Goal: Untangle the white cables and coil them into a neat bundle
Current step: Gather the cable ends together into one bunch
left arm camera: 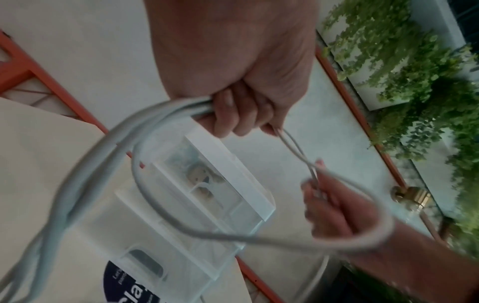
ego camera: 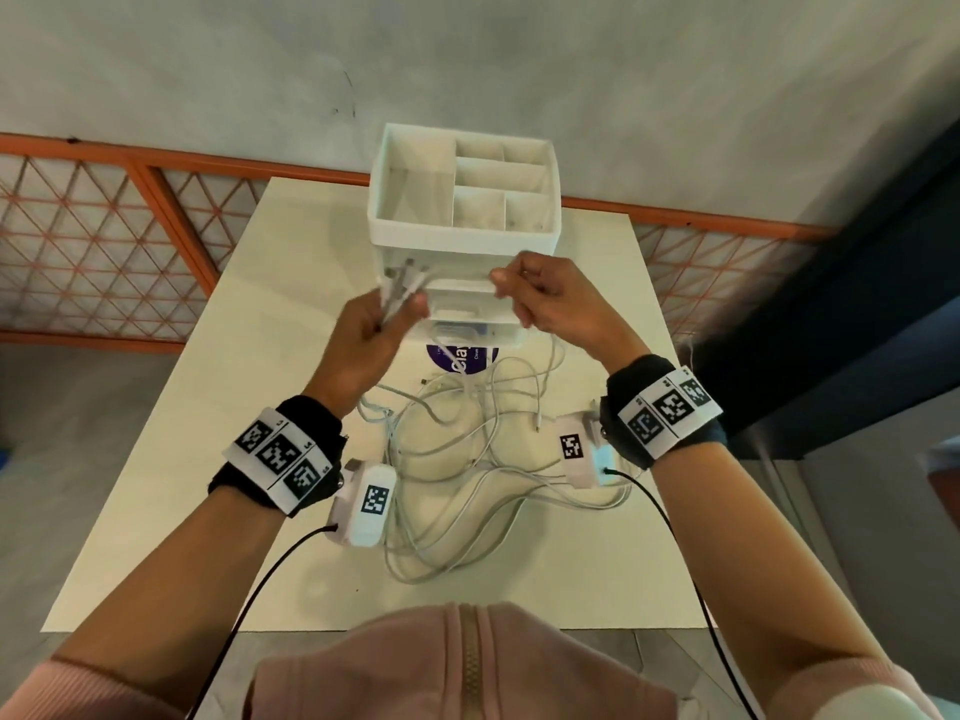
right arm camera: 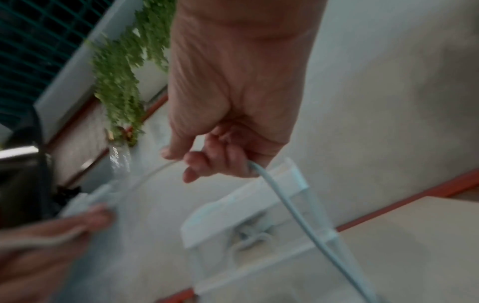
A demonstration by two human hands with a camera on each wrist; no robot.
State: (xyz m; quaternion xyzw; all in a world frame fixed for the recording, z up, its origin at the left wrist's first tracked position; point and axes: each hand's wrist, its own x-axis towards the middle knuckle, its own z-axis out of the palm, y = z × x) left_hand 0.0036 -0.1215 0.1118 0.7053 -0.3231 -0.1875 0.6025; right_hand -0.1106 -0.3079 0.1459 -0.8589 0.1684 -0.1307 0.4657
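Note:
Several white cables point(ego camera: 467, 459) lie tangled on the cream table point(ego camera: 182, 459) between my forearms. My left hand point(ego camera: 384, 314) is raised above the table and grips a bunch of cable ends point(ego camera: 402, 285), plugs pointing up. In the left wrist view the same bunch point(left arm camera: 166, 110) curves out of my curled fingers point(left arm camera: 233, 114). My right hand point(ego camera: 524, 293) pinches one thin cable point(ego camera: 457, 277) that runs across to the left hand. In the right wrist view that cable point(right arm camera: 285, 201) trails down from my fingers point(right arm camera: 204, 162).
A white desk organiser point(ego camera: 467, 200) with open compartments on top and clear drawers below stands at the far middle of the table. A purple round sticker point(ego camera: 462, 358) lies in front of it. Orange lattice railing point(ego camera: 104, 252) borders the table's far side; green hanging plants point(left arm camera: 414, 82) show in the wrist views.

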